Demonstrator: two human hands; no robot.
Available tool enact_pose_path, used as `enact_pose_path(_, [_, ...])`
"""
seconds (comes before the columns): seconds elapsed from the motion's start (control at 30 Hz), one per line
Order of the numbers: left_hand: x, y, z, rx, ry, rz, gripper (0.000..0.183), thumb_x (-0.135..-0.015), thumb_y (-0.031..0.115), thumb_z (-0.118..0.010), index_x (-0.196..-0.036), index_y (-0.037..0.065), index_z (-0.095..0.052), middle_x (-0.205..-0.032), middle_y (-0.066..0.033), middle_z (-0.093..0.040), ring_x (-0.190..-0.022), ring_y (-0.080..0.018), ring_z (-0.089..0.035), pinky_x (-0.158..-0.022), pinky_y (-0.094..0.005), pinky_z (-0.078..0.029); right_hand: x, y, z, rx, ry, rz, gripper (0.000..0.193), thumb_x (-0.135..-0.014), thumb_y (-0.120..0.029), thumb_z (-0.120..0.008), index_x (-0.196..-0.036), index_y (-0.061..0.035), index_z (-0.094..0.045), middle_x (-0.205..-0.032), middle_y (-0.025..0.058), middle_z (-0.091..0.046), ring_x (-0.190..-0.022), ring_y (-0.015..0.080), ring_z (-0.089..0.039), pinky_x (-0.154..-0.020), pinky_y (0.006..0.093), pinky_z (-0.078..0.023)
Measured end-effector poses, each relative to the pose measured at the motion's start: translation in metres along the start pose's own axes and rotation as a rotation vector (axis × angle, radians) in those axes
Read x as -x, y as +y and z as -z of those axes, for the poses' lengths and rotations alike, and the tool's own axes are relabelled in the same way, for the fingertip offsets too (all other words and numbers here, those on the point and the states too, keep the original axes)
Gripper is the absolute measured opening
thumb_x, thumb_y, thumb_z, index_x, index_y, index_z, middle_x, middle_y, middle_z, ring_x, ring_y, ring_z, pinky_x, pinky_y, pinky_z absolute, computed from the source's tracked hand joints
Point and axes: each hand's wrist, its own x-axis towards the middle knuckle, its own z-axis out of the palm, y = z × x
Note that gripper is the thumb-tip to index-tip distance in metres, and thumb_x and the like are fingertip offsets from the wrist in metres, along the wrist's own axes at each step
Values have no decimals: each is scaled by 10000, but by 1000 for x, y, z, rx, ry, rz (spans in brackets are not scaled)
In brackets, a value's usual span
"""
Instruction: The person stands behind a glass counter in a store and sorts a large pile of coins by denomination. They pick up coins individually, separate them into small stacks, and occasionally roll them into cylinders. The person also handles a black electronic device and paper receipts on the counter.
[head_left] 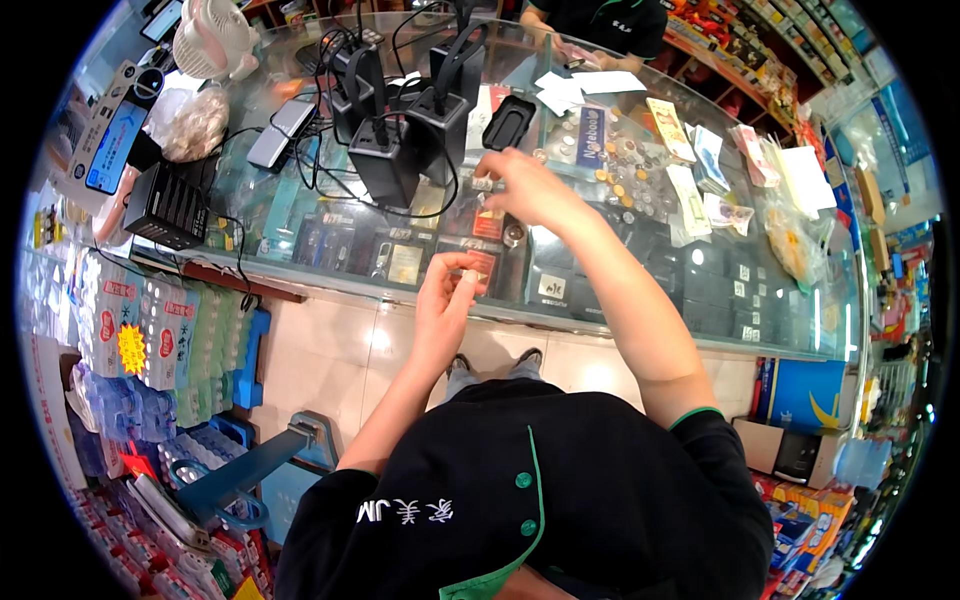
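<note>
My left hand (pixel 447 292) is at the near edge of the glass counter (pixel 400 288), its fingers curled and thumb pressed in. What it holds, if anything, is too small to make out. Farther in, my right hand (pixel 530 190) reaches over the glass with thumb and forefinger apart, beside a black plastic tray (pixel 508 124). Small silvery round things lie just under and below its fingertips. To its right, many silver and yellowish coins (pixel 628 185) are spread out around a dark blue notebook (pixel 592 137).
Black boxy devices (pixel 385 165) with tangled cables stand left of my hands. Banknotes (pixel 670 130), white papers (pixel 610 82) and a plastic bag (pixel 793 245) lie to the right. Across the counter, another person's hand (pixel 575 55) is near some papers. Bottle packs (pixel 160 320) stand at lower left.
</note>
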Motion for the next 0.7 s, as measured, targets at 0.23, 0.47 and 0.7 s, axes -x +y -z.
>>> enact_pose_path(0.23, [-30,-2,-31,-594,25,-329,416,-808,80,-684,-1176,29,-496,-1156,-107,-512,-854,-181,-582,-699,-276,-472,16,59,53,-110,50,-284,541,-740,-175,-765,-1217,-38,-549,-1123,135,-618,-951,219,-623,-823,326,-489])
enact_pose_path(0.47, [-49,-17,-58,-805,21,-357,531,-730,81,-727,-1203,51,-487,-1098,-150,-485,-997,-364,-542,-800,-423,-483,1,97,20,-220,172,-311,422,-812,-238,-703,-1154,-13,-606,-995,124,-668,-874,201,-642,-772,337,-497])
enact_pose_path(0.7, [-59,-19,-62,-993,72,-478,344,-726,-14,-688,-1043,29,-565,-1009,-143,-525,-930,-348,-565,-766,-430,-485,-23,86,18,-139,110,-342,266,-858,-240,-639,-920,12,-693,-779,139,-689,-712,243,-661,-689,373,-507])
